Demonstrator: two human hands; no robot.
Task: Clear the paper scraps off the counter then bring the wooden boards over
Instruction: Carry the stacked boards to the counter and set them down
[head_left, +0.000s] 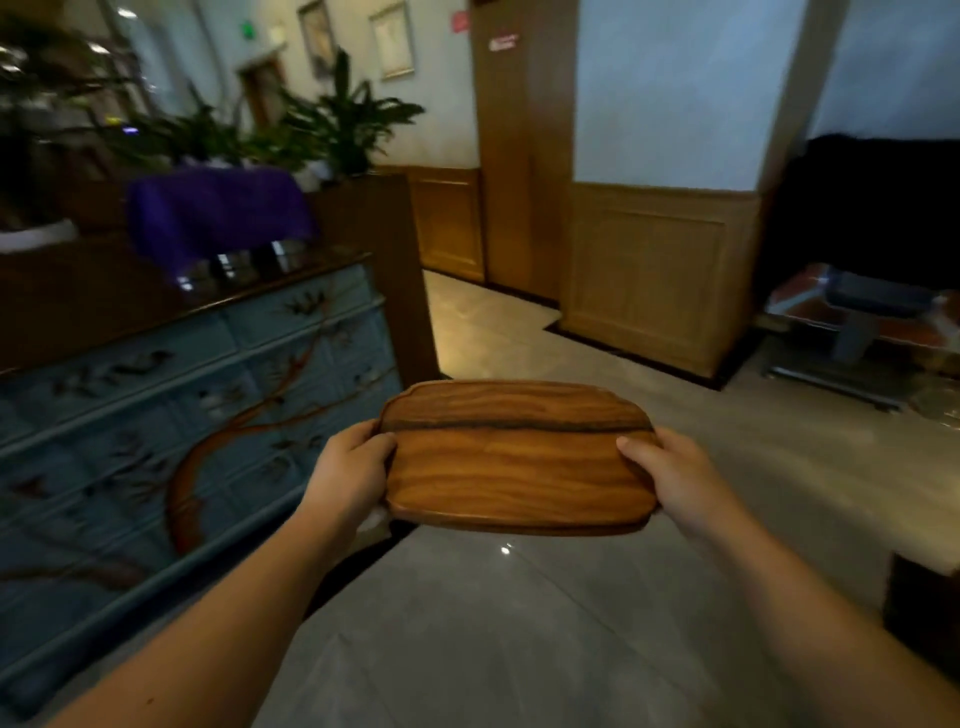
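A stack of wooden boards, brown with rounded corners, is held level in front of me above the grey floor. At least two boards show, the upper one set slightly nearer than the one under it. My left hand grips the stack's left end, thumb on top. My right hand grips the right end the same way. No paper scraps show in view.
A blue painted cabinet with a dark top runs along my left, a purple cloth and potted plants beyond it. Wood-panelled walls stand ahead. A low cart sits at the right. Tiled floor stretches ahead.
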